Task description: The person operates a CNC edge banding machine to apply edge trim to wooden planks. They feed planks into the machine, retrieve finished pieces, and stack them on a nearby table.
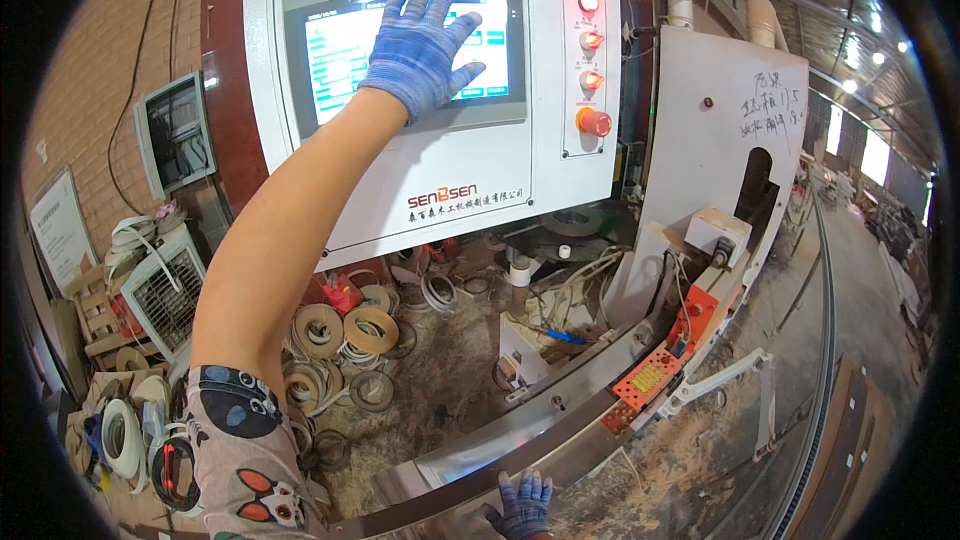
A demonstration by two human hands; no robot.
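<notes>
Running from lower middle up toward the right: long machine bed [470, 485], bent by the lens. Apparently heavy, rigid, fixed in place; best touched with a flat hand along the near edge.

Across upper middle: white control cabinet [390, 185]. Probably stiff sheet metal, not for lifting; for steadying, best taken by the lower edge, away from switches.

On the floor beneath, left of the bed: heaped tape rolls [371, 331]. Seemingly light and springy; best lifted by the ring, to avoid uncoiling.

Set into the cabinet's left part: lit touchscreen [338, 65]. Likely smooth, slippery under a glove, fragile against hard pressure; suited to light fingertips, not to gripping.

Over the screen: left hand [412, 62], blue-gloved, spread flat, grasping nothing; exact points of contact impossible to tell.

Farther along the bed: orange-red plate [645, 382].

At the bottom edge: right hand [524, 510], likewise gloved, fingers extended at the bed; resting or gripping, cannot tell.

Smallest, at cabinet's right: red mushroom button [594, 122], below two red knobs [592, 61].
</notes>
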